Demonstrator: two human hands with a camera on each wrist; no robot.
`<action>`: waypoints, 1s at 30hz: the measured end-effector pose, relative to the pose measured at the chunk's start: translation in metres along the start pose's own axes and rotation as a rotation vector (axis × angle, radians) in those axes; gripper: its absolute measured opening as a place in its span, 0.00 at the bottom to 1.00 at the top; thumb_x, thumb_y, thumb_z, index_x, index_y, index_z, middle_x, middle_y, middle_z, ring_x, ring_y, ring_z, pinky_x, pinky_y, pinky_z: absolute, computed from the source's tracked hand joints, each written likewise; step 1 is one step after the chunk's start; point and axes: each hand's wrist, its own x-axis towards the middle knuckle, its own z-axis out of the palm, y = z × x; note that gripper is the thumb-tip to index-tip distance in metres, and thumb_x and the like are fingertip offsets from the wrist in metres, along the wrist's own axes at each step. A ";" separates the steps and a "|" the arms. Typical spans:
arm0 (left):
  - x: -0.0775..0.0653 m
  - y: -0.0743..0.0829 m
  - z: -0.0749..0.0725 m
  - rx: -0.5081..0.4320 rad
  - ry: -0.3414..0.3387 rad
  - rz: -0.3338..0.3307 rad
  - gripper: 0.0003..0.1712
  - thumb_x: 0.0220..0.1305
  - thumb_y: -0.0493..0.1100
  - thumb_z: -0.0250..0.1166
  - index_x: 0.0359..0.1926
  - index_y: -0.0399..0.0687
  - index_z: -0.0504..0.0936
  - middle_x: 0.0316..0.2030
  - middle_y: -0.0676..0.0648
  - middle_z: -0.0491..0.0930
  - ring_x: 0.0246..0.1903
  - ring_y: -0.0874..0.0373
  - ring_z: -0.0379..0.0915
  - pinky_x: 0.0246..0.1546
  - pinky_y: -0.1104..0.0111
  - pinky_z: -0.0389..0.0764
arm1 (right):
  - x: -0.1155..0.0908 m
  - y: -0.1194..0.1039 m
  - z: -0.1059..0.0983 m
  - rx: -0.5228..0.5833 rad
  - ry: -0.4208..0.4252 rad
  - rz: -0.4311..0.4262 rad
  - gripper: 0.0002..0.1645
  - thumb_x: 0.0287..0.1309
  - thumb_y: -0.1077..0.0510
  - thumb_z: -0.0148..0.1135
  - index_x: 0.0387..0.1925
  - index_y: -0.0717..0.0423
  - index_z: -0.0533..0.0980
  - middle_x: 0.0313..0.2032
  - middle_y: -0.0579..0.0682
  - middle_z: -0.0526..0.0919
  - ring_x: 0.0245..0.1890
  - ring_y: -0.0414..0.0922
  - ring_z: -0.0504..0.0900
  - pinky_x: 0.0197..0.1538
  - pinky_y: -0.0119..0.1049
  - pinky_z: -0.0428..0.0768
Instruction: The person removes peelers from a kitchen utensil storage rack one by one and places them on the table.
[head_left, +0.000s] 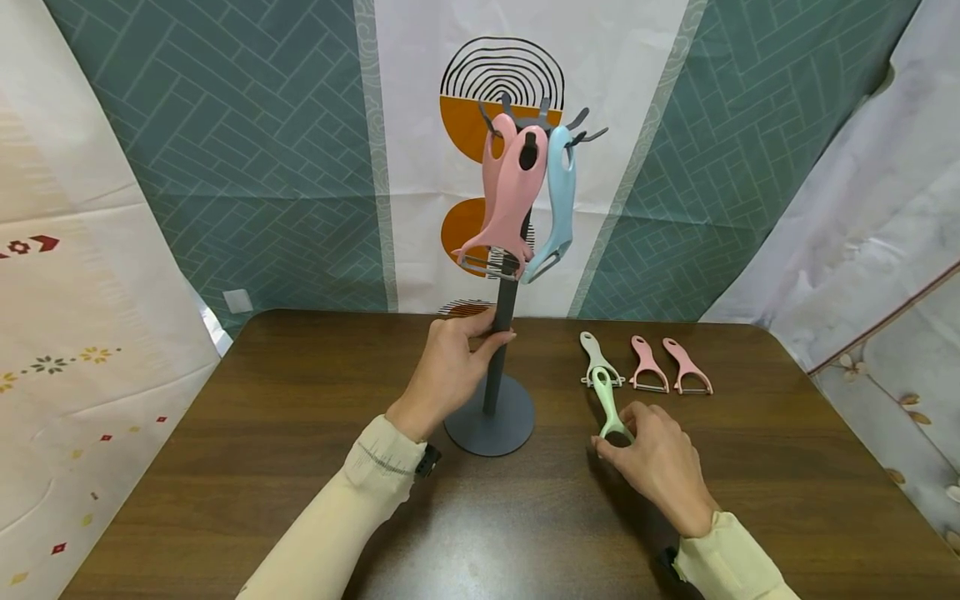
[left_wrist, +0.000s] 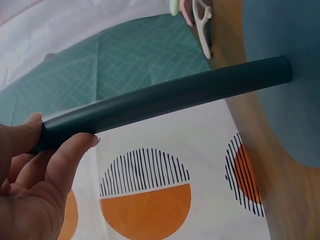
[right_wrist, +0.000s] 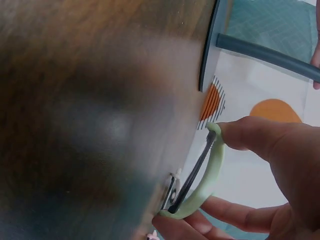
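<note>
My left hand point(head_left: 450, 367) grips the dark grey pole point(head_left: 498, 358) of an upright stand whose round base point(head_left: 491, 427) sits on the table. From the stand's top hooks hang two pink peelers point(head_left: 516, 187) and a blue peeler point(head_left: 559, 196). With thumb and fingers my right hand point(head_left: 660, 458) pinches a light green peeler point(head_left: 606, 396) by its blade end, handle pointing away from me. In the right wrist view the green peeler's blade point(right_wrist: 192, 175) spans between thumb and fingers, close over the table. The held peeler overlaps a pale peeler point(head_left: 594, 350) in the head view.
Two more pink peelers point(head_left: 647, 362) lie at the table's back right, beside the pale one. Bare hooks point(head_left: 592, 135) stick out at the stand's right. Behind the brown table point(head_left: 300, 467) hangs a patterned cloth point(head_left: 300, 167).
</note>
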 end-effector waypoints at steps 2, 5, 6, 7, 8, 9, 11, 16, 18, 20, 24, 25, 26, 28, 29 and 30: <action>0.000 0.000 0.000 0.004 0.002 -0.001 0.13 0.69 0.42 0.68 0.52 0.47 0.88 0.43 0.48 0.89 0.43 0.60 0.86 0.41 0.66 0.88 | 0.000 0.000 0.000 -0.004 -0.015 0.011 0.24 0.49 0.40 0.76 0.36 0.53 0.79 0.35 0.52 0.80 0.30 0.49 0.78 0.28 0.46 0.75; 0.000 0.001 0.001 0.014 0.008 0.005 0.12 0.68 0.43 0.68 0.51 0.47 0.88 0.42 0.49 0.89 0.41 0.61 0.85 0.39 0.68 0.87 | -0.001 0.001 0.001 -0.009 -0.037 0.027 0.24 0.49 0.40 0.76 0.36 0.53 0.78 0.34 0.52 0.79 0.30 0.50 0.78 0.28 0.47 0.75; 0.000 0.001 0.001 0.018 0.011 0.008 0.12 0.68 0.43 0.68 0.51 0.47 0.88 0.41 0.50 0.88 0.41 0.61 0.84 0.39 0.68 0.87 | -0.001 0.001 0.001 -0.011 -0.043 0.033 0.24 0.49 0.40 0.76 0.36 0.53 0.78 0.34 0.51 0.79 0.30 0.50 0.78 0.28 0.47 0.75; 0.000 0.001 0.001 0.022 0.013 0.009 0.12 0.68 0.43 0.68 0.50 0.47 0.88 0.41 0.50 0.88 0.41 0.61 0.83 0.38 0.69 0.86 | -0.001 0.001 0.001 -0.013 -0.050 0.036 0.24 0.48 0.40 0.76 0.36 0.53 0.79 0.33 0.51 0.79 0.29 0.50 0.78 0.27 0.47 0.75; 0.000 0.001 0.001 0.024 0.016 0.011 0.12 0.68 0.43 0.68 0.50 0.47 0.88 0.40 0.51 0.88 0.40 0.61 0.83 0.38 0.69 0.86 | 0.000 0.001 0.001 -0.014 -0.056 0.040 0.24 0.48 0.40 0.76 0.36 0.53 0.79 0.33 0.51 0.79 0.29 0.50 0.78 0.27 0.47 0.75; 0.000 0.000 0.001 0.025 0.018 0.014 0.12 0.68 0.42 0.68 0.50 0.47 0.88 0.40 0.50 0.88 0.40 0.61 0.83 0.38 0.69 0.86 | 0.000 0.001 0.001 -0.015 -0.062 0.045 0.24 0.48 0.40 0.76 0.36 0.53 0.79 0.33 0.51 0.79 0.29 0.51 0.78 0.27 0.48 0.75; 0.000 0.000 0.001 0.030 0.020 0.018 0.12 0.68 0.43 0.68 0.50 0.47 0.88 0.40 0.50 0.88 0.40 0.61 0.83 0.38 0.69 0.85 | 0.000 0.002 0.001 -0.018 -0.070 0.049 0.25 0.48 0.40 0.76 0.36 0.54 0.79 0.32 0.52 0.79 0.29 0.51 0.79 0.27 0.48 0.75; 0.000 0.000 0.002 0.046 0.025 0.026 0.10 0.68 0.43 0.68 0.48 0.47 0.89 0.39 0.51 0.89 0.40 0.60 0.83 0.38 0.67 0.84 | -0.001 0.003 0.001 -0.033 -0.089 0.062 0.26 0.48 0.40 0.77 0.36 0.55 0.79 0.31 0.52 0.79 0.28 0.51 0.79 0.26 0.50 0.75; 0.000 0.001 0.001 0.044 0.023 0.023 0.10 0.68 0.43 0.68 0.48 0.47 0.89 0.39 0.50 0.89 0.40 0.60 0.83 0.39 0.66 0.84 | -0.001 0.003 0.000 -0.040 -0.095 0.068 0.26 0.47 0.40 0.77 0.35 0.55 0.80 0.30 0.52 0.80 0.28 0.52 0.79 0.26 0.50 0.75; 0.000 0.001 0.001 0.040 0.021 0.019 0.11 0.68 0.43 0.68 0.48 0.47 0.89 0.39 0.50 0.89 0.40 0.60 0.83 0.40 0.66 0.85 | -0.001 0.003 0.000 -0.043 -0.103 0.075 0.25 0.47 0.40 0.77 0.34 0.55 0.80 0.29 0.51 0.80 0.27 0.52 0.79 0.25 0.50 0.75; 0.000 0.001 0.001 0.036 0.019 0.017 0.11 0.68 0.42 0.68 0.49 0.47 0.89 0.40 0.50 0.89 0.41 0.59 0.84 0.40 0.65 0.85 | 0.000 0.003 0.000 -0.045 -0.116 0.087 0.25 0.47 0.39 0.76 0.34 0.55 0.80 0.28 0.51 0.81 0.27 0.51 0.79 0.25 0.49 0.75; 0.000 0.001 0.001 0.034 0.019 0.018 0.11 0.68 0.42 0.68 0.49 0.46 0.89 0.40 0.50 0.89 0.41 0.59 0.84 0.40 0.65 0.86 | 0.000 0.003 0.000 -0.045 -0.120 0.089 0.25 0.48 0.39 0.76 0.34 0.54 0.80 0.28 0.50 0.81 0.27 0.51 0.79 0.25 0.49 0.74; 0.000 0.001 0.001 0.032 0.018 0.018 0.12 0.68 0.42 0.68 0.50 0.46 0.89 0.41 0.49 0.89 0.41 0.59 0.84 0.41 0.65 0.86 | 0.001 0.003 0.000 -0.046 -0.123 0.090 0.25 0.48 0.39 0.76 0.34 0.54 0.80 0.28 0.50 0.81 0.27 0.51 0.78 0.25 0.49 0.74; 0.000 0.001 0.001 0.025 0.015 0.009 0.13 0.68 0.42 0.68 0.52 0.46 0.88 0.42 0.48 0.89 0.43 0.59 0.85 0.42 0.65 0.87 | 0.000 0.002 0.000 -0.049 -0.126 0.091 0.24 0.48 0.40 0.76 0.33 0.54 0.80 0.28 0.50 0.80 0.27 0.51 0.78 0.25 0.48 0.74; 0.000 0.001 0.001 0.021 0.014 0.005 0.14 0.68 0.42 0.68 0.53 0.46 0.88 0.43 0.48 0.90 0.44 0.59 0.85 0.43 0.65 0.87 | 0.000 0.002 0.001 -0.052 -0.126 0.091 0.23 0.48 0.40 0.76 0.32 0.53 0.80 0.28 0.50 0.80 0.27 0.51 0.78 0.25 0.48 0.74; 0.000 0.001 0.001 0.016 0.012 0.000 0.15 0.68 0.42 0.68 0.54 0.46 0.87 0.44 0.48 0.90 0.45 0.59 0.86 0.44 0.65 0.87 | 0.000 0.002 0.001 -0.054 -0.126 0.091 0.23 0.48 0.40 0.76 0.31 0.53 0.80 0.28 0.50 0.80 0.27 0.51 0.78 0.25 0.48 0.73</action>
